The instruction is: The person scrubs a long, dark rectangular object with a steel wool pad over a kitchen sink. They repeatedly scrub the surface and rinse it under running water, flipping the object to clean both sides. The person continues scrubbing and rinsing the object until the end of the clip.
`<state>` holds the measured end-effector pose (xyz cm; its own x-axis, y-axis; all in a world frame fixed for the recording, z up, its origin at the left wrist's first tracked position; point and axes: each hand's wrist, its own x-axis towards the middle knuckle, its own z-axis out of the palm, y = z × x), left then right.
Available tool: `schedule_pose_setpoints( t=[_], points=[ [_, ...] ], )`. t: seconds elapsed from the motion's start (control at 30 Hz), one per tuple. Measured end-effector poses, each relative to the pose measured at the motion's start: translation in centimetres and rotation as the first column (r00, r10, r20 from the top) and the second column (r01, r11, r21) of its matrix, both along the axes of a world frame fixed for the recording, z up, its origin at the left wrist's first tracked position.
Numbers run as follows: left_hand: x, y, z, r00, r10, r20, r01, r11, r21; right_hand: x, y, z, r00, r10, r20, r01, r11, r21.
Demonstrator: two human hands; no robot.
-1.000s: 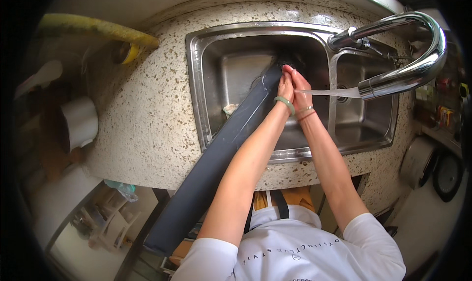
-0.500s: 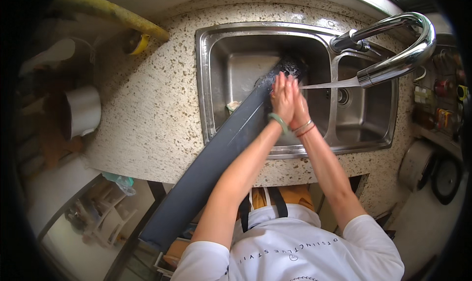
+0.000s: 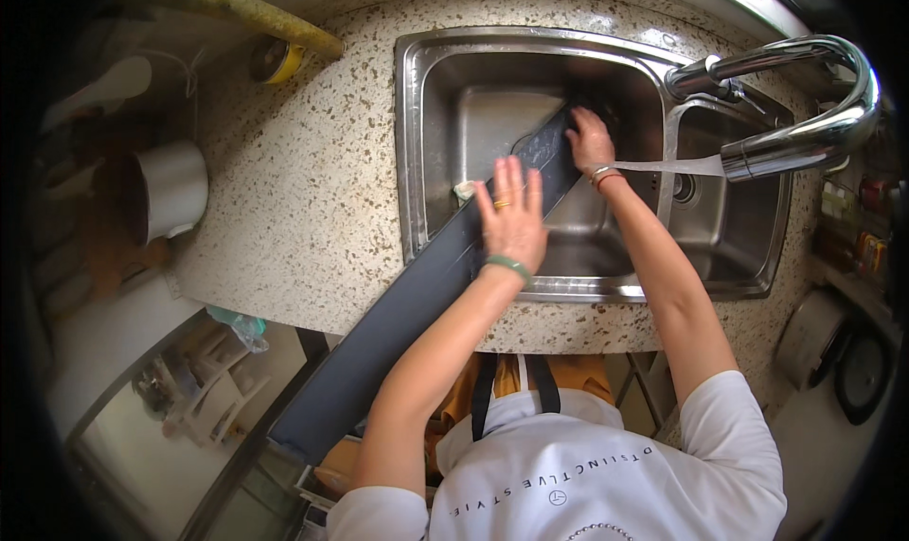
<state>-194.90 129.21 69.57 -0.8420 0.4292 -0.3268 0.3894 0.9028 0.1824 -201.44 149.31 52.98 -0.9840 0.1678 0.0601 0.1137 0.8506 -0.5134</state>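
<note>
A long, flat dark grey panel (image 3: 383, 300) slants from the large steel sink basin (image 3: 473, 115) across the counter edge toward the lower left. My left hand (image 3: 514, 224), with a green bangle and a ring, is open over its middle, fingers spread; contact with the surface cannot be told. At the panel's far right edge, my right hand (image 3: 593, 146) has its fingers bent around the side. Water (image 3: 668, 166) from the chrome faucet (image 3: 786, 153) streams toward my right wrist. A small pale scrap (image 3: 463, 192) lies beside the panel in the basin.
A smaller basin (image 3: 729, 210) with a drain adjoins on the right. Speckled counter (image 3: 294, 210) surrounds the sink. A white pot (image 3: 172, 191) is at the left, and a yellow pipe (image 3: 237, 16) runs behind it. A round dark lid (image 3: 860, 361) stands at the lower right.
My hands, pressed together under the water before, have parted. The left has moved back over the panel with fingers spread; the right has gone to the panel's far edge.
</note>
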Motion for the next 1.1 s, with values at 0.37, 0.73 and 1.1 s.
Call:
schedule_pose_setpoints(
  t=[0.37, 0.73, 1.1],
  points=[
    [3.5, -11.2, 3.5, 0.972, 0.156, 0.174, -0.172, 0.982, 0.081, 10.4, -18.7, 13.0, 0.978, 0.181, -0.099, -0.204, 0.786, -0.583],
    [4.1, -12.9, 5.5, 0.981, 0.059, 0.187, -0.075, 0.994, 0.081, 3.1, -6.2, 3.0, 0.929, 0.057, -0.365, -0.152, 0.96, -0.236],
    [5.6, -18.3, 9.1, 0.948, 0.179, 0.262, -0.173, 0.984, -0.045, 8.2, -16.1, 10.7, 0.988, 0.078, -0.134, -0.127, 0.905, -0.406]
  ],
)
